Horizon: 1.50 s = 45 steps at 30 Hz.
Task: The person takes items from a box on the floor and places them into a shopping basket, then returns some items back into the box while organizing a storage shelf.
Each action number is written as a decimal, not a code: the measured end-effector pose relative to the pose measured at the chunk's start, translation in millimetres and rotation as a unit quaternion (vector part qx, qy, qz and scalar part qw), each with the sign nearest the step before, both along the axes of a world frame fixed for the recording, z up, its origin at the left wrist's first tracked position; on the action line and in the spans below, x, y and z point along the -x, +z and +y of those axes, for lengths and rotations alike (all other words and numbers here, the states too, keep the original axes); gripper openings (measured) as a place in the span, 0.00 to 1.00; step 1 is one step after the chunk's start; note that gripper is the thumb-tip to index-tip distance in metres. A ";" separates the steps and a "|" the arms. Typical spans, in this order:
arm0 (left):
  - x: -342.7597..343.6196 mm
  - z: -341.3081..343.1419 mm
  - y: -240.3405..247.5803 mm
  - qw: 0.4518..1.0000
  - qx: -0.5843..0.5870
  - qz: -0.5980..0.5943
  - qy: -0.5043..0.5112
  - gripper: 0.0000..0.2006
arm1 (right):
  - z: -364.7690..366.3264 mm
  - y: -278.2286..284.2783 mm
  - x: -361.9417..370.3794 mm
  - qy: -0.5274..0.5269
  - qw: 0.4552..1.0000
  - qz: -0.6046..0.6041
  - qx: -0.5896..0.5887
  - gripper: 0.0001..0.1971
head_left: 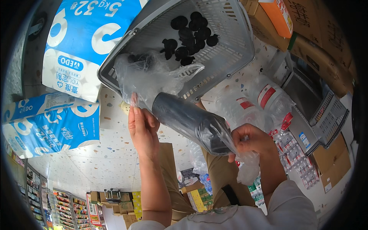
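A long black cylinder (184,119), wrapped in clear plastic, slants across the middle in front of me; it looks like a stack of round pieces. My right hand (251,140) is closed on the bunched end of its clear plastic bag (226,132). Beside the cylinder's other end, my left hand (143,124) pinches a bit of clear film. Crumpled clear plastic (153,74) spreads from there over the rim of a grey basket (230,61). Several small black round pieces with tabs (188,34) lie loose inside the basket.
Blue and white paper packs (82,50) stand at the left. To the right are large clear bottles with red labels (264,96), grey crates (306,107) and shrink-wrapped packs (295,153). Cardboard boxes (326,65) fill the far right. Store shelves (69,207) show behind me.
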<state>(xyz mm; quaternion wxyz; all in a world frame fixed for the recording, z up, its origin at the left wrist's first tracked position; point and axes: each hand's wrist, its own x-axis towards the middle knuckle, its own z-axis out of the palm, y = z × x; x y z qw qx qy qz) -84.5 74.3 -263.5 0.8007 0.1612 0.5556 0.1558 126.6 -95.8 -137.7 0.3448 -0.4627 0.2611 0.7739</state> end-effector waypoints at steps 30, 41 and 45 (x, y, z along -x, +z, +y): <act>6.7 0.6 28.8 0.979 -0.138 0.141 0.050 0.25 | 122.2 -153.3 17.7 0.294 0.782 -0.385 -0.393 0.09; -32.0 41.9 63.9 0.958 -0.263 0.010 0.117 0.30 | 86.5 -357.4 -109.4 0.516 0.526 -0.674 -0.058 0.52; -34.7 42.2 52.9 0.963 -0.242 -0.003 0.121 0.32 | 84.9 -365.2 -57.4 0.586 0.515 -0.622 -0.060 0.52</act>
